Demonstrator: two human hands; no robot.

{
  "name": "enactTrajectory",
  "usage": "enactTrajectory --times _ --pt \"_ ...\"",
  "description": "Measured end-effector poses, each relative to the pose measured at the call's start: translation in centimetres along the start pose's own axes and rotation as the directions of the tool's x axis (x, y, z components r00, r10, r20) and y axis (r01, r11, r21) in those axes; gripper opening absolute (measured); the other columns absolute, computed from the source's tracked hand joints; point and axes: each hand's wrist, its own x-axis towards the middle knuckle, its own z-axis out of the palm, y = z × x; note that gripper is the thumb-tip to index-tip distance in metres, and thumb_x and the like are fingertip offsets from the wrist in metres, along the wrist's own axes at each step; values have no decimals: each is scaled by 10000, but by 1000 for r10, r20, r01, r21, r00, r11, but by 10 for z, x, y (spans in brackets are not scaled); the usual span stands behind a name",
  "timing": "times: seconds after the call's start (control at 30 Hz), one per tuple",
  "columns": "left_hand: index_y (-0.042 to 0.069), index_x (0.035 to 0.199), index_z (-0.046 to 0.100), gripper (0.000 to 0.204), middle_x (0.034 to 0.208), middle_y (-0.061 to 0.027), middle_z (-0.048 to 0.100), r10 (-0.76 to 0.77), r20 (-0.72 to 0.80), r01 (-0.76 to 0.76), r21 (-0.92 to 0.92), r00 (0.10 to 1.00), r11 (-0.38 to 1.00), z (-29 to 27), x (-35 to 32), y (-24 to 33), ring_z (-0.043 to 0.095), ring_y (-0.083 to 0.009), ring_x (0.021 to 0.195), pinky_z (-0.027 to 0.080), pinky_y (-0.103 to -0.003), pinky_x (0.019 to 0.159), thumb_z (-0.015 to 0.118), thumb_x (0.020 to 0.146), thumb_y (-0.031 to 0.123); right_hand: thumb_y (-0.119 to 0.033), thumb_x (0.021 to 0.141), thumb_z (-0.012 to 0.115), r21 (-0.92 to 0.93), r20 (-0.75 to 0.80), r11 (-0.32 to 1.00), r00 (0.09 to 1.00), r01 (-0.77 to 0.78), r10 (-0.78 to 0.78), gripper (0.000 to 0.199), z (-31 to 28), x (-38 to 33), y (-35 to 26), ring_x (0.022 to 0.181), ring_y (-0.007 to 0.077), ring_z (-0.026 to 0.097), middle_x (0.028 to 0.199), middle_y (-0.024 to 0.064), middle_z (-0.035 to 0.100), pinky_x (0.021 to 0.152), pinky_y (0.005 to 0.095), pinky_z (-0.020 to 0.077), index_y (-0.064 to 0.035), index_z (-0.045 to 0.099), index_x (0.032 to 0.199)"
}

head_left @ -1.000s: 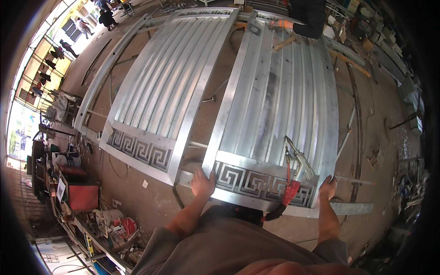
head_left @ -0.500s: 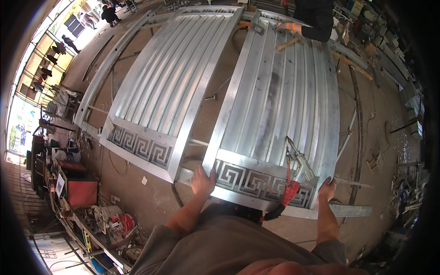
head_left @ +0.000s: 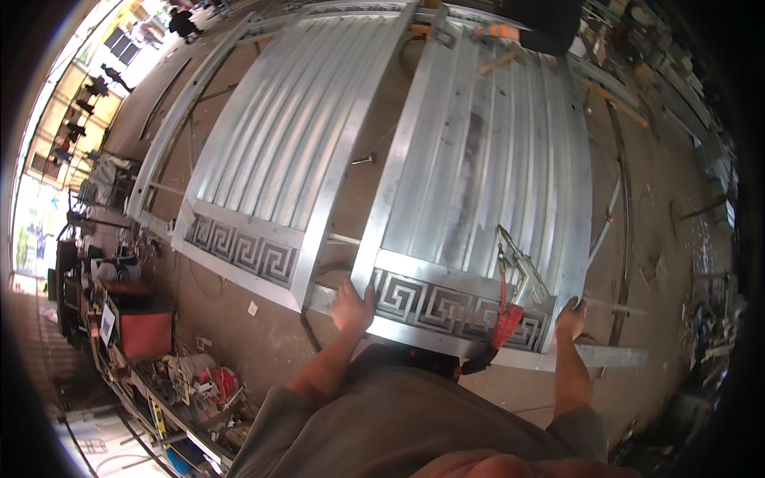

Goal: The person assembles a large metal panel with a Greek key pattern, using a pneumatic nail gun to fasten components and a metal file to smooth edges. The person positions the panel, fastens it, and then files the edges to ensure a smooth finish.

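Note:
A ribbed silver metal panel with a frame lies before me, a Greek-key pattern strip along its near end. My left hand is closed on its near left corner, thumb near the patterned strip. At the near right edge, my right hand grips the frame, fingers partly hidden. Between my hands a silver gun-like tool with a red grip and dark hose rests on the panel. A matching panel lies to the left, across a narrow gap.
Another person's hand is at the panel's far end, near a hammer. Metal rails run under and beside the panels. A cluttered bench with a red box stands at left. A bolt-like metal piece shows in the gap.
The whole view has shifted slightly, with the far ends of the panels now higher in the picture. Both my hands keep their places on the panel.

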Motion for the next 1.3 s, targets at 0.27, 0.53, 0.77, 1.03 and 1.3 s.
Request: enactTrajectory --times 0.27,0.53,0.77,1.03,1.3 --pt "-16 1487 448 750 1350 -254 622 11 -23 -11 -2 1000 1000 2 2 3 605 -437 1234 440 -553 1060 610 972 505 -540 1056 403 -1 19 999 998 -54 54 551 -7 -2 -8 1110 487 668 1277 213 703 935 582 524 -118 596 1352" --pt "-17 1481 455 746 1336 -254 624 -4 10 4 10 1000 1000 2 1 1 608 -437 1225 456 -546 1047 610 973 507 -534 1063 403 -33 40 997 997 -71 72 552 -3 2 -3 1145 474 660 1312 206 692 958 574 519 -120 589 1376" --pt "-19 1465 487 755 1327 -246 630 -22 21 23 -25 1000 999 -1 1 -1 613 -421 1232 458 -526 1061 592 972 543 -538 1065 410 4 48 998 997 -55 55 601 -3 -1 -2 1223 464 634 1394 210 654 1027 545 493 -108 550 1461" --pt "-11 1424 507 713 1297 -243 642 -2 5 3 -34 1000 999 -7 -2 1 632 -414 1196 492 -522 1018 607 977 534 -555 1066 383 6 97 996 992 -86 85 586 -11 -2 -7 1199 469 647 1377 206 666 1003 566 499 -140 546 1446" --pt "4 1412 505 689 1285 -224 647 -6 31 7 -31 999 999 -7 -2 -2 633 -396 1195 500 -520 1008 602 984 535 -559 1069 362 7 69 999 997 -47 46 595 -8 -2 -5 1188 487 651 1385 189 671 1006 592 497 -167 490 1498"
